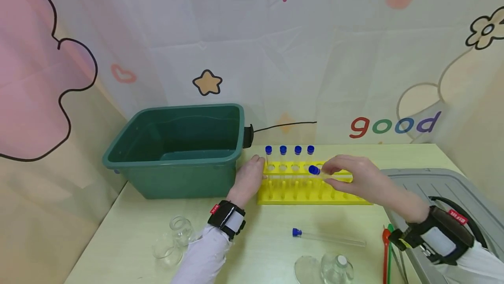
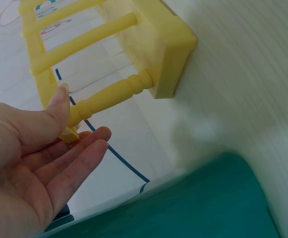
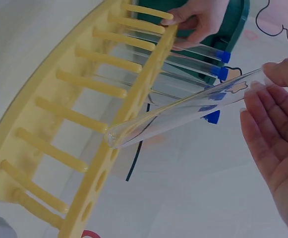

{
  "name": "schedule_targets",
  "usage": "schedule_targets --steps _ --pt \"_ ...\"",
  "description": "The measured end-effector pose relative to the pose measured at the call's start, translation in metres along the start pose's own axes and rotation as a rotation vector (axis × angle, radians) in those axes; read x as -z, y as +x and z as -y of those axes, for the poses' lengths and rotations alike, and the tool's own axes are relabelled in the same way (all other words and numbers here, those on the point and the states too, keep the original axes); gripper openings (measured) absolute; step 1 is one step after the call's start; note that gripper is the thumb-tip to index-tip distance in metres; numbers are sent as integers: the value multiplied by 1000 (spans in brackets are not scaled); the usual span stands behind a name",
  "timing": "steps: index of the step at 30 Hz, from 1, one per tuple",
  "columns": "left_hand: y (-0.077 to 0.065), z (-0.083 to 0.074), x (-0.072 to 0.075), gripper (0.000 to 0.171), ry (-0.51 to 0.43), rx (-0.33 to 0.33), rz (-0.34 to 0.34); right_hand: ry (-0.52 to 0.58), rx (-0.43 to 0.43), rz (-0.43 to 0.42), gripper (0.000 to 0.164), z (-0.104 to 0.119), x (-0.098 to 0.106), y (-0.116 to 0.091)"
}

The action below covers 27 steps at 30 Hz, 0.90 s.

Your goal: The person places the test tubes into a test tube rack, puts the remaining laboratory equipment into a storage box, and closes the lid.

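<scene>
- Behind everything hangs a cloth [image 1: 244, 30] with hearts and a star, above a pale tabletop [image 1: 267, 253].
- Mid-frame, the left hand [image 1: 249, 177] pinches the end of the yellow rack [image 1: 315, 198], maybe so it won't slide.
- Right of center, the right hand [image 1: 359, 177] pinches a tube [image 3: 183, 111] near its blue cap [image 1: 314, 170], leaving its round bottom free.
- Four tubes [image 1: 283, 149] stand in the rack's holes, which keep them from tipping.
- Lower down, another tube [image 1: 330, 238] lies flat.

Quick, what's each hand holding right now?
Left hand: gripping the yellow plastic test-tube rack by one end.
Right hand: holding a clear, slender, blue-capped test tube.
</scene>
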<state>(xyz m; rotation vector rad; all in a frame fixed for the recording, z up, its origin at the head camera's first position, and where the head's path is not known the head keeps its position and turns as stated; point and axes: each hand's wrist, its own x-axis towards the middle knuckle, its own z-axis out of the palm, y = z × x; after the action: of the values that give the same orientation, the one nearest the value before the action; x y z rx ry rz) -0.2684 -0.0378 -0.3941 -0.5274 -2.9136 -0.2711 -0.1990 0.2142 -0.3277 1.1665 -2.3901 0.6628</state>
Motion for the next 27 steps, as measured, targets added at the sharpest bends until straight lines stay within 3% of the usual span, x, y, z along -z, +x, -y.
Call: schedule_targets --steps 2,6,9,13,17,23,27 --pt "0 0 0 42 1 0 -1 -2 24 -59 31 -3 4 4" --pt "0 0 0 42 1 2 1 -36 5 -165 24 -7 10 11" --pt "-1 0 0 41 -4 1 0 -28 -59 -254 36 -8 12 15" --pt "-1 -1 1 41 -7 -1 0 9 -144 -343 33 -11 11 18" --pt "0 0 1 40 -11 -5 -1 48 -225 -402 30 -17 8 19" --pt "1 1 1 39 0 -10 -4 142 -379 -424 25 -26 1 19" --pt "0 1 0 41 -3 -8 -1 218 -424 -440 21 -38 -7 14"
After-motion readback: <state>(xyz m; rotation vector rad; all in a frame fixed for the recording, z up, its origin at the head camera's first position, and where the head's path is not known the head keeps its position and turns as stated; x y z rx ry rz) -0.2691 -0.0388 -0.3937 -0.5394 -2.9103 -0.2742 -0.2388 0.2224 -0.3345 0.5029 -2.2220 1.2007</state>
